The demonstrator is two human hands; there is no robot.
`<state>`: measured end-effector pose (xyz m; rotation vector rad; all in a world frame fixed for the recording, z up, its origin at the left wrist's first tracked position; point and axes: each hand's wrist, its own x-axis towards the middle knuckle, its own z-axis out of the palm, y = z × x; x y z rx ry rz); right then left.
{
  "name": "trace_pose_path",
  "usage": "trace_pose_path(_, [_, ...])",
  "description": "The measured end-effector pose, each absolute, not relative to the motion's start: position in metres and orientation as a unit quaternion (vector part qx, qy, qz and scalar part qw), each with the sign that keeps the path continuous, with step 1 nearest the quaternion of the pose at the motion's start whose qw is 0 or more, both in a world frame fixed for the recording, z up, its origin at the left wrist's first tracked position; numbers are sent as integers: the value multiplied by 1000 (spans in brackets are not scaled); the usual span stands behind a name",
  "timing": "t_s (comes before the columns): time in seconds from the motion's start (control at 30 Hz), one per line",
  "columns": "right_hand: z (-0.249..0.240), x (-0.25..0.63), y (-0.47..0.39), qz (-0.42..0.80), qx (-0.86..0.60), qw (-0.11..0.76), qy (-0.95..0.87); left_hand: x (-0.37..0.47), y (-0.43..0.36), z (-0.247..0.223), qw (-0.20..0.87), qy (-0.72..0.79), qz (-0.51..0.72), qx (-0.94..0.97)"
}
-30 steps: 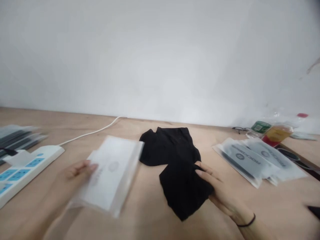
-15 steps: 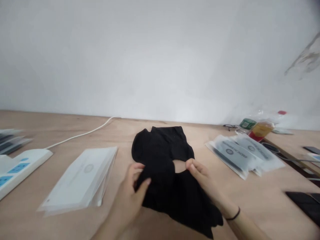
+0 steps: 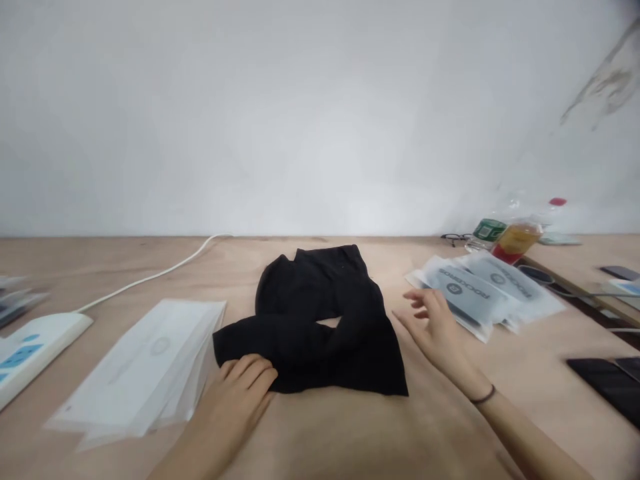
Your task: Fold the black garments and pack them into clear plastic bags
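A black balaclava (image 3: 320,353) lies on the wooden table in front of me, folded partly over itself. A small gap in the cloth shows the table through it. My left hand (image 3: 243,383) rests palm down on its near left edge, fingers laid over the fabric rather than wrapped round it. To the right of the cloth, my right hand (image 3: 433,327) hovers apart from it with fingers spread, holding nothing. A dark band circles the right wrist.
Left of the cloth is a stack of frosted plastic bags (image 3: 145,367), with a white power strip (image 3: 45,347) and its cable beyond. At right lie packed ROCKBROS bags (image 3: 465,293), bottles (image 3: 517,240), eyeglasses (image 3: 455,238) and a black flat item (image 3: 603,383).
The near part of the balaclava has been folded up and leftward, narrowing the opening. My right hand has let go and moved right; my left hand now lies flat on the cloth's edge.
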<state>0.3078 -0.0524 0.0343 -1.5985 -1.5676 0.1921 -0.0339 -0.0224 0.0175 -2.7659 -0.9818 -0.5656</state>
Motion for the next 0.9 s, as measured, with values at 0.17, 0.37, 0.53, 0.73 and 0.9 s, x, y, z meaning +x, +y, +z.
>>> trace_pose_path(0.17, [47,295,-98,185,-550,196,-791,-34,-19,34,134,-300,-293,-898])
trace_pose_path(0.37, [81,310,-108,96,-596,362,-710,-50,-18,89,99,-289,-246,-920])
trace_pose_path(0.53, [114,328,-43,63,-611,389,-686,-49,39,124,35,-350,-231,-907])
trace_pose_path(0.73, [164,336,33,66,-513,633,-576,-15,83,194,80,-417,-431,-796])
trace_pose_path(0.9, [133,350,20,9,-558,539,-631,-12,83,144,29,-393,-394,-830])
